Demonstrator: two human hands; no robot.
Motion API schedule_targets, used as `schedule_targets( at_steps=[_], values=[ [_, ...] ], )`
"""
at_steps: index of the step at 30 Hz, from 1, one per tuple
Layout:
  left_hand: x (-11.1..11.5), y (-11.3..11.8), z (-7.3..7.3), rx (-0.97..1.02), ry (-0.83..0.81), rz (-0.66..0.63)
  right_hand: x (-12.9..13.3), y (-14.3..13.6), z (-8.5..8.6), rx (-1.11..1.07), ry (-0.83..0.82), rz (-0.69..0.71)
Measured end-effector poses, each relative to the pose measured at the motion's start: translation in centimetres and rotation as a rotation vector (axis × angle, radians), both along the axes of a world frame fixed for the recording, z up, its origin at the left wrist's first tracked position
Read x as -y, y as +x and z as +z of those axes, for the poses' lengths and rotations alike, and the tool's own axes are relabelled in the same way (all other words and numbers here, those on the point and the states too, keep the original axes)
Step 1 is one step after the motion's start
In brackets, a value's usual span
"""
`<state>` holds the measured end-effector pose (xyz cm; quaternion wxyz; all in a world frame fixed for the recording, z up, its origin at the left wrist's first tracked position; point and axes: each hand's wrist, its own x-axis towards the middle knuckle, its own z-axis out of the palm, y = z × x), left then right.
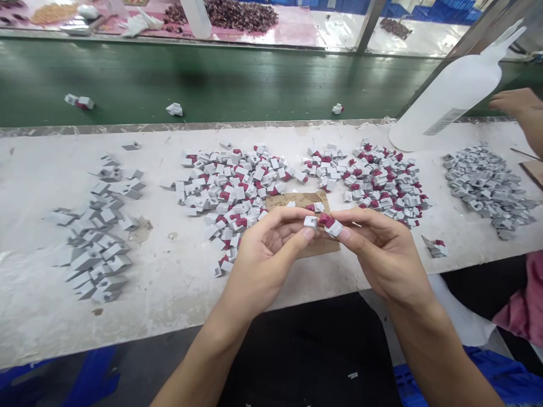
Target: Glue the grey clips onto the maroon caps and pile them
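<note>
My left hand (pixel 271 249) pinches a small light-grey piece (pixel 310 221) between thumb and fingertips. Close beside it, my right hand (pixel 384 249) grips a grey-and-maroon piece (pixel 332 225), its maroon end toward the left hand. Both hands are over a brown cardboard sheet (pixel 328 246) at the table's front. Another grey-and-maroon part (pixel 314 207) lies on the cardboard just beyond the fingertips. A pile of grey-and-maroon parts (pixel 237 175) spreads to the left of the cardboard, and a second such pile (pixel 382 181) lies to the right.
Plain grey parts are heaped at the left (pixel 99 249) and far right (pixel 487 186). A white squeeze bottle (pixel 449 96) stands tilted at the back right. Behind the table runs a green belt (pixel 254 85) with a few parts. Another person's hand (pixel 520 107) is at the right edge.
</note>
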<state>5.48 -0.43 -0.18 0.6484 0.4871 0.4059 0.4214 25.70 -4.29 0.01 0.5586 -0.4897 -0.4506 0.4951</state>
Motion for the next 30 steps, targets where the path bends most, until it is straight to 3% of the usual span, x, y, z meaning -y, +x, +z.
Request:
schedule_targets(
  at_steps=[5, 11, 14, 17, 19, 21, 23, 27, 30],
  values=[
    [-0.2, -0.1, 0.2, -0.007, 0.028, -0.02, 0.0, 0.0, 0.3, 0.072, 0.026, 0.044],
    [-0.7, -1.3, 1.3, -0.149, 0.146, -0.113, -0.6, 0.1, 1.2, 0.13, 0.073, 0.136],
    [-2.1, -2.1, 2.3, -0.252, 0.173, -0.201, -1.3, 0.3, 1.6, 0.129, 0.045, 0.191],
    [-5.2, -2.4, 3.7, -0.314, 0.148, -0.313, -3.1, 0.9, 2.1, 0.164, 0.009, 0.249],
    [-8.6, -2.0, 4.7, -0.448, 0.232, -0.283, -5.8, 1.8, 2.5, 0.388, 0.008, 0.211],
    [-13.0, -1.2, 5.3, -0.684, 0.364, -0.135, -10.1, 2.7, 2.8, 0.696, 0.008, 0.103],
    [-18.0, 0.1, 5.4, -0.899, 0.38, 0.041, -15.8, 3.5, 2.9, 0.914, -0.01, 0.007],
    [-26.8, 2.8, 3.6, -1.004, 0.256, 0.11, -27.2, 3.9, 2.3, 1.104, -0.053, -0.032],
    [-30.8, 4.5, 2.0, -1.013, 0.177, 0.066, -32.4, 3.5, 1.5, 1.187, -0.071, 0.029]
  ],
)
